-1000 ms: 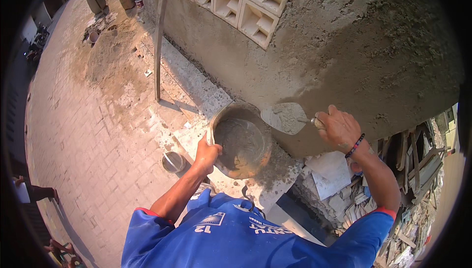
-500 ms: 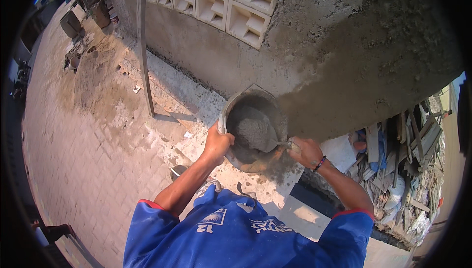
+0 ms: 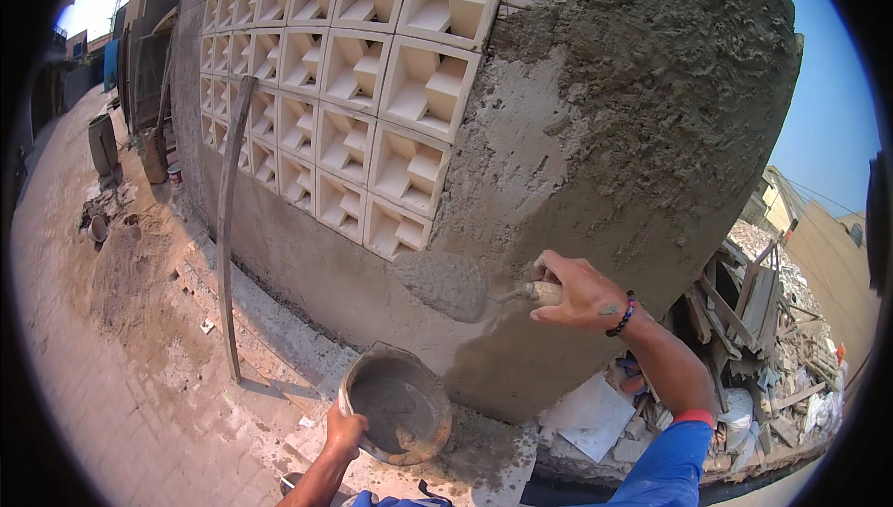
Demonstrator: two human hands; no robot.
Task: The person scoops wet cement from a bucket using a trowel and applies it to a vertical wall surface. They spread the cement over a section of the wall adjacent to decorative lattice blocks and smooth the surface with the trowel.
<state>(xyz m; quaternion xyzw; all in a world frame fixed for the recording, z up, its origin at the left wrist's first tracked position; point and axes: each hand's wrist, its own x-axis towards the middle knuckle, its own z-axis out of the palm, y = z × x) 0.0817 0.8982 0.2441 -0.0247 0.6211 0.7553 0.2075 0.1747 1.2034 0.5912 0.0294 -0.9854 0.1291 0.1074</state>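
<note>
My right hand (image 3: 581, 291) grips the wooden handle of a trowel (image 3: 460, 286), whose blade carries wet mortar and lies flat against the rough grey plastered wall (image 3: 642, 126). A beaded bracelet sits on that wrist. My left hand (image 3: 344, 433) holds the rim of a round pan of grey mortar (image 3: 398, 406) low down, near the foot of the wall. Both sleeves are blue.
White decorative vent blocks (image 3: 353, 70) fill the wall's upper left. A long straight batten (image 3: 228, 219) leans on the wall. Brick paving (image 3: 102, 358) with spilled mortar spreads left, with bins (image 3: 104, 144) far off. A rubble and timber pile (image 3: 772, 340) lies to the right.
The view has tilted up from the paving to the wall. My right hand lifted the loaded trowel out of the pan and pressed it to the wall; the left hand lowered the pan.
</note>
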